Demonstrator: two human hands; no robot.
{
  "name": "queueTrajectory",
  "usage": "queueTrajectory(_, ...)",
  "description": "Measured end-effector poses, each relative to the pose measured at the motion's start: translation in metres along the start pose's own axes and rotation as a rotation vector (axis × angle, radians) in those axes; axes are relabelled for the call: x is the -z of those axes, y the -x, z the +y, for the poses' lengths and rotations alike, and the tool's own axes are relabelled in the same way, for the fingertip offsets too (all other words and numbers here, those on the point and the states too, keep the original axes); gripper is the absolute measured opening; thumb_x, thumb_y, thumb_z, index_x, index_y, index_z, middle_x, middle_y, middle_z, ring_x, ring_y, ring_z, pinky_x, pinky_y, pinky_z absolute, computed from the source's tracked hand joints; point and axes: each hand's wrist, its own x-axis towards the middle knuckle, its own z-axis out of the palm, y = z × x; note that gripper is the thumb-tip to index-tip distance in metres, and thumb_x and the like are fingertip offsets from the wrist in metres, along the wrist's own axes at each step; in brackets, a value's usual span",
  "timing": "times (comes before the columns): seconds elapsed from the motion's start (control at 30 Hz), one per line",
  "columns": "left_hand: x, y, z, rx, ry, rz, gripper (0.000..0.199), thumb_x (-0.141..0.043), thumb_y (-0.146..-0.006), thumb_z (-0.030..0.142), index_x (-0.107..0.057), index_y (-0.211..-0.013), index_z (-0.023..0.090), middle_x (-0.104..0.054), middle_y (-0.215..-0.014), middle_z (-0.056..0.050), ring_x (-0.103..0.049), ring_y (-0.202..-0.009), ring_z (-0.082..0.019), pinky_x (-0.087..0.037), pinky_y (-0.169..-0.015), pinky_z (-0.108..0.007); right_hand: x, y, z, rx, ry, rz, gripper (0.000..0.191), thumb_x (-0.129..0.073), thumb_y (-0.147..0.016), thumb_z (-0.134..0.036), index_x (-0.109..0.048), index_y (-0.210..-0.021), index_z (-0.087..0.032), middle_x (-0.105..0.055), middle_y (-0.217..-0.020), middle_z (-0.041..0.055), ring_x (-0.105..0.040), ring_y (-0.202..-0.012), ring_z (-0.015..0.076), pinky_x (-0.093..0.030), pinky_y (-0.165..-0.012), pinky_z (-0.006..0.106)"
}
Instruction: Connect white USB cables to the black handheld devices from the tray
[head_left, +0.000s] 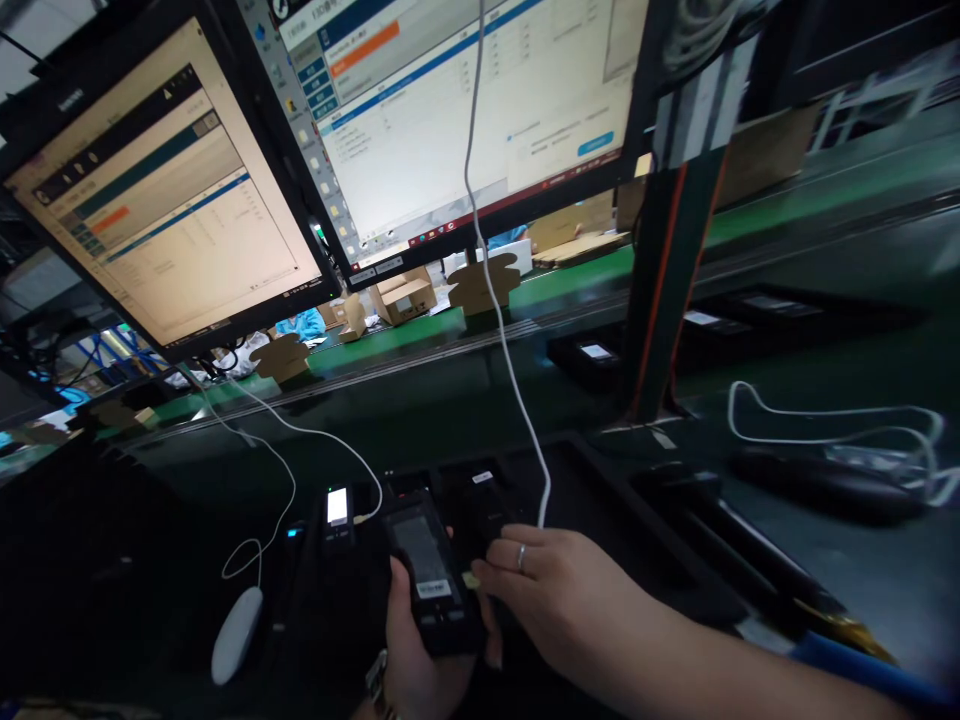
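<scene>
My left hand (420,655) is wrapped round a black handheld device (424,565) with a dim grey screen and a white label near its lower end. At the device's right side, my right hand (544,590), wearing a ring, pinches a small pale cable plug (470,579). Whether the plug sits in the device I cannot tell. A white cable (510,370) hangs from above and runs down behind my right hand. Just left of the held device lies a similar small device (338,515) with a lit white screen and a cable plugged into its side.
A black tray (622,520) lies beneath, with another device (484,495) in it. Two monitors (165,200) tower behind. A white mouse (237,635) rests at left; a dark tool-like object (757,550) lies at right. More devices (600,352) sit beyond, near a post (667,270).
</scene>
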Motion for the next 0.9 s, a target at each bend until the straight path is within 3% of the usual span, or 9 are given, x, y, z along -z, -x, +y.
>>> queueTrajectory(0.13,-0.004,-0.005,0.003,0.014,-0.054,-0.053,0.065,-0.051,-0.078,0.072,-0.069,-0.099,0.014,-0.065,-0.056,-0.005,-0.057,-0.047,-0.014,-0.039,-0.045,-0.022,0.002,0.004,0.009,-0.016,-0.035,0.033,0.033,-0.040,-0.087,-0.001,-0.065,-0.075,-0.018,-0.063,-0.072,0.0035,-0.055,-0.063,0.0137,-0.045,-0.059,0.023)
queueTrajectory(0.27,-0.020,-0.035,0.011,0.127,-0.300,-0.035,0.070,-0.056,-0.072,0.076,-0.064,-0.096,0.010,-0.071,-0.073,-0.009,-0.065,-0.061,-0.017,-0.049,-0.059,-0.027,0.015,0.020,0.049,-0.070,0.077,0.151,0.029,-0.042,-0.092,-0.009,-0.070,-0.090,-0.017,-0.067,-0.075,0.0045,-0.058,-0.068,0.0152,-0.046,-0.061,0.025)
queueTrajectory(0.37,-0.039,-0.077,0.010,0.199,-0.526,-0.041,0.049,-0.067,-0.081,0.047,-0.052,-0.117,0.017,-0.070,-0.102,-0.010,-0.068,-0.076,-0.018,-0.051,-0.067,-0.030,0.031,0.038,0.095,-0.165,0.192,0.121,0.025,-0.047,-0.092,-0.012,-0.072,-0.095,-0.017,-0.071,-0.085,0.0069,-0.060,-0.079,0.0181,-0.049,-0.070,0.028)
queueTrajectory(0.47,-0.053,-0.116,-0.001,0.239,-0.629,-0.037,0.039,-0.056,-0.083,0.013,-0.048,-0.121,0.019,-0.065,-0.114,-0.010,-0.065,-0.092,-0.017,-0.050,-0.080,-0.034,0.041,0.052,0.135,-0.350,0.306,0.026,0.025,-0.049,-0.090,-0.015,-0.073,-0.094,-0.017,-0.072,-0.091,0.0090,-0.060,-0.087,0.0228,-0.049,-0.079,0.035)
queueTrajectory(0.57,-0.062,-0.129,-0.011,0.245,-0.707,-0.030,0.043,-0.053,-0.078,0.005,-0.052,-0.120,0.015,-0.060,-0.124,-0.014,-0.057,-0.113,-0.021,-0.043,-0.097,-0.040,0.041,0.062,0.159,-0.460,0.367,0.003,0.027,-0.048,-0.088,-0.012,-0.075,-0.088,-0.017,-0.072,-0.088,0.0097,-0.060,-0.087,0.0246,-0.048,-0.081,0.038)
queueTrajectory(0.7,-0.067,-0.088,0.003,0.092,-0.794,-0.111,0.041,-0.056,-0.079,0.009,-0.059,-0.119,0.018,-0.059,-0.128,-0.011,-0.051,-0.122,-0.020,-0.034,-0.107,-0.036,0.035,0.070,0.171,-0.525,0.395,0.007,0.025,-0.051,-0.084,-0.009,-0.074,-0.080,-0.018,-0.072,-0.084,0.0070,-0.062,-0.085,0.0219,-0.049,-0.082,0.033)
queueTrajectory(0.77,-0.066,-0.051,0.022,-0.139,-0.842,-0.346,0.020,-0.057,-0.085,0.027,-0.070,-0.100,0.026,-0.068,-0.106,-0.006,-0.061,-0.102,-0.020,-0.044,-0.096,-0.036,0.032,0.073,0.171,-0.561,0.411,0.017,0.023,-0.052,-0.085,-0.011,-0.074,-0.084,-0.018,-0.072,-0.087,0.0067,-0.062,-0.088,0.0217,-0.049,-0.084,0.033)
queueTrajectory(0.83,-0.063,-0.011,0.045,-0.250,-0.844,-0.629,0.025,-0.057,-0.084,0.049,-0.072,-0.079,0.031,-0.070,-0.088,-0.004,-0.065,-0.080,-0.021,-0.053,-0.075,-0.040,0.030,0.074,0.168,-0.599,0.433,0.019,0.023,-0.053,-0.084,-0.011,-0.074,-0.089,-0.018,-0.071,-0.091,0.0070,-0.061,-0.092,0.0225,-0.049,-0.087,0.033)
queueTrajectory(0.9,-0.058,0.025,0.063,-0.282,-0.853,-0.674,0.029,-0.061,-0.076,0.062,-0.072,-0.072,0.036,-0.069,-0.079,-0.004,-0.063,-0.070,-0.022,-0.054,-0.064,-0.042,0.028,0.072,0.163,-0.644,0.468,0.020,0.025,-0.053,-0.082,-0.010,-0.074,-0.095,-0.017,-0.070,-0.097,0.0093,-0.059,-0.098,0.0253,-0.049,-0.091,0.036)
